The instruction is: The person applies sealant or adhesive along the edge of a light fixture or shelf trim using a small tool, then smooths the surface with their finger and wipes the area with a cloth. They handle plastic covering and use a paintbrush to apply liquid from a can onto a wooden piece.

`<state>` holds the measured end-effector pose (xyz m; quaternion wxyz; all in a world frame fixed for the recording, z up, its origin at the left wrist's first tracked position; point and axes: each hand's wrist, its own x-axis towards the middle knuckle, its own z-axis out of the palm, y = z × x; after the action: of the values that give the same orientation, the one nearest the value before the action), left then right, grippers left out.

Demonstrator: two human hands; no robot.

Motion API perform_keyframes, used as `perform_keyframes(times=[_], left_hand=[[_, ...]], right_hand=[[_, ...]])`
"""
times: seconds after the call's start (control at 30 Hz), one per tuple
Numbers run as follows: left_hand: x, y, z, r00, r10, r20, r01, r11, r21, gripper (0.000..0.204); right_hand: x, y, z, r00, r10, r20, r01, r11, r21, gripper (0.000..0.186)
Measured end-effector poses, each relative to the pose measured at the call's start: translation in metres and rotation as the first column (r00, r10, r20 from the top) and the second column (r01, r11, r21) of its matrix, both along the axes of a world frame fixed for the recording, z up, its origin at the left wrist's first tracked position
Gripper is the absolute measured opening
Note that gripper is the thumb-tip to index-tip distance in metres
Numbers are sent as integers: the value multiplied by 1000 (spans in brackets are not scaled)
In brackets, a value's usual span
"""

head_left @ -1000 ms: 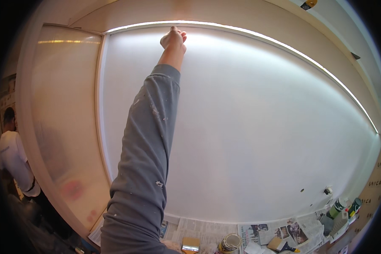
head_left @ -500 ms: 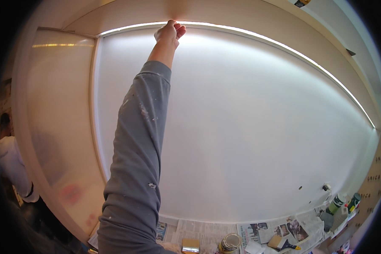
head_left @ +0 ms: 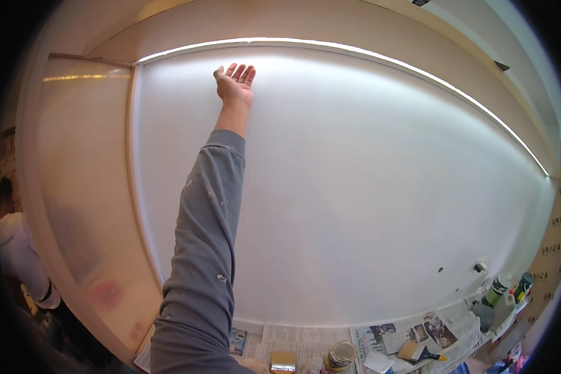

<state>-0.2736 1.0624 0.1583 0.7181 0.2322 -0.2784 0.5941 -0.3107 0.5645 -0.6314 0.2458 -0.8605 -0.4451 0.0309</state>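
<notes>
My left hand [head_left: 235, 87] is raised in front of a large white panel [head_left: 355, 187]. Its fingers are spread and slightly curved, the palm faces me, and nothing is in it. Above the fingertips runs a thin glowing light strip [head_left: 330, 45], apart from the hand, along the seam below a pale overhang [head_left: 280, 22]. A grey sleeve [head_left: 202, 249] with white smears and a small light patch covers the arm. I cannot make out my right hand; blurred pinkish patches at the lower edge are too unclear to name.
Newspaper [head_left: 293, 340] covers the surface below the panel. On it are an open can [head_left: 341, 355], a wide brush [head_left: 283, 361] and another brush [head_left: 417, 352]. Containers [head_left: 495, 291] crowd the right end by a wall plug [head_left: 480, 267]. Beyond a translucent left panel [head_left: 84, 174], a person [head_left: 22, 249] stands.
My left hand has come down from the light strip, and its curled fingers have spread. The view has tilted slightly upward.
</notes>
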Motion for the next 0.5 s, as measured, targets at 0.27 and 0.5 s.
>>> perform_keyframes(times=[0.27,0.5], left_hand=[[-2,-38,56,994,54,-99,-46,995,87,45],[5,-35,59,958,236,-161,-224,971,88,21]], right_hand=[[9,-7,-32,995,52,90,-49,998,-37,65],[3,-6,-17,997,57,54,-56,998,-22,69]])
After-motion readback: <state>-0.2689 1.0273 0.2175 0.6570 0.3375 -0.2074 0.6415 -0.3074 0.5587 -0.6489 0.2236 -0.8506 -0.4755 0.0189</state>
